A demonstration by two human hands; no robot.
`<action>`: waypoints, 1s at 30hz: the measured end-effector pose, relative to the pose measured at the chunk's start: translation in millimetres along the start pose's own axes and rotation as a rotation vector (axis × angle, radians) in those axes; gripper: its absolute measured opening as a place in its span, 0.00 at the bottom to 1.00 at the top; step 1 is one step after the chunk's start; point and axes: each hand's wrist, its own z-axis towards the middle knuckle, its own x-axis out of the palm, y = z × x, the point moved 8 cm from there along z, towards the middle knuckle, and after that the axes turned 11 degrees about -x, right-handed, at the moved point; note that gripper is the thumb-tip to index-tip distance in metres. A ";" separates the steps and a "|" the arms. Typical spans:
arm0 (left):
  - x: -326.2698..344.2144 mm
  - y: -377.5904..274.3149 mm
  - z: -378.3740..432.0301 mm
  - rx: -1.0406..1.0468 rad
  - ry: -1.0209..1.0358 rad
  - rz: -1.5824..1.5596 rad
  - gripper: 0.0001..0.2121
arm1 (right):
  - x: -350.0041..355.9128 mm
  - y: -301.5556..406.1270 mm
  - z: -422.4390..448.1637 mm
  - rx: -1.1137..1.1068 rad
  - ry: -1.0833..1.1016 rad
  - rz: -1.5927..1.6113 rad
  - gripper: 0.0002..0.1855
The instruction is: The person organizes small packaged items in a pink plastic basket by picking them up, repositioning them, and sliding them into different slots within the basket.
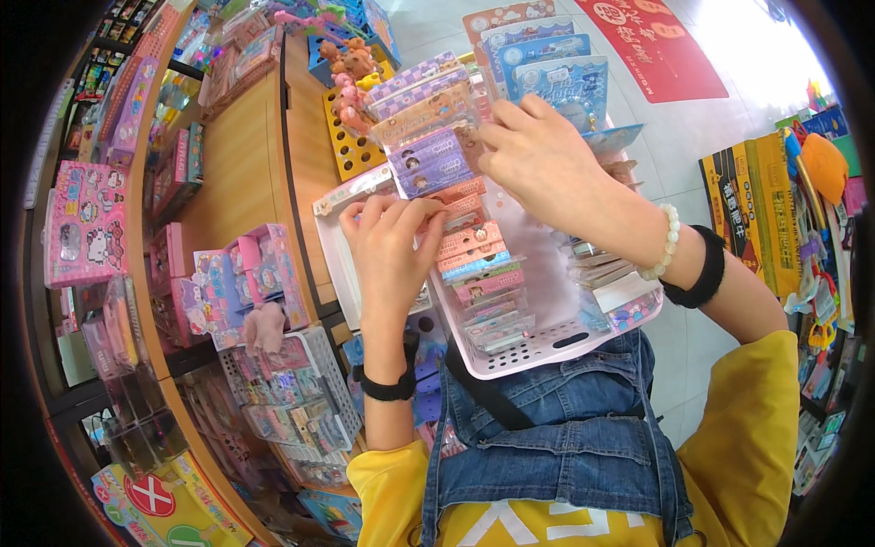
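Observation:
A pink perforated plastic basket rests before me, with rows of small packets standing in it. My left hand is at the basket's left edge, its thumb and fingertips at the orange packets; whether they pinch one cannot be told. Over the far part of the basket is my right hand, fingers curled beside the purple packets; its fingertips are partly hidden. Blue cards stand just past it. White and clear packets lie beneath my right forearm.
Wooden shelves with boxed toys run along the left. A yellow perforated basket holding small animal figures stands beyond the pink one. A white tray lies under my left hand. Yellow and black packages stand at the right, near a red floor mat.

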 end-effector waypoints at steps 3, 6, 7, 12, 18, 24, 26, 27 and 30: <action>-3.1 -0.3 -0.1 -0.008 0.003 0.007 0.06 | 1.0 -1.2 1.6 -0.004 0.003 -0.013 0.06; -5.0 0.3 -1.3 -0.019 0.009 0.003 0.06 | 3.3 -3.3 2.9 -0.013 0.001 -0.021 0.05; -5.4 0.6 -1.6 -0.025 0.008 -0.008 0.06 | 4.4 -4.3 3.0 -0.011 0.013 -0.025 0.05; -8.2 9.8 -5.0 -0.130 -0.033 -0.037 0.07 | 3.6 -5.3 5.8 0.003 -0.056 -0.004 0.04; -6.9 14.9 -3.2 -0.173 -0.011 -0.037 0.09 | -4.8 9.0 13.7 -0.020 -0.136 0.143 0.02; -5.7 5.1 -0.3 -0.155 0.014 -0.035 0.14 | 13.4 16.2 14.7 0.025 -0.082 0.240 0.04; -3.2 4.0 -0.6 -0.153 0.033 -0.027 0.15 | 20.3 14.0 13.4 0.062 -0.031 0.246 0.06; -1.4 6.9 -1.5 -0.175 0.027 -0.034 0.15 | 19.8 13.6 13.2 0.060 -0.030 0.245 0.06; 3.0 11.5 -2.0 -0.193 -0.011 -0.045 0.14 | 21.1 10.7 12.3 0.092 0.003 0.272 0.09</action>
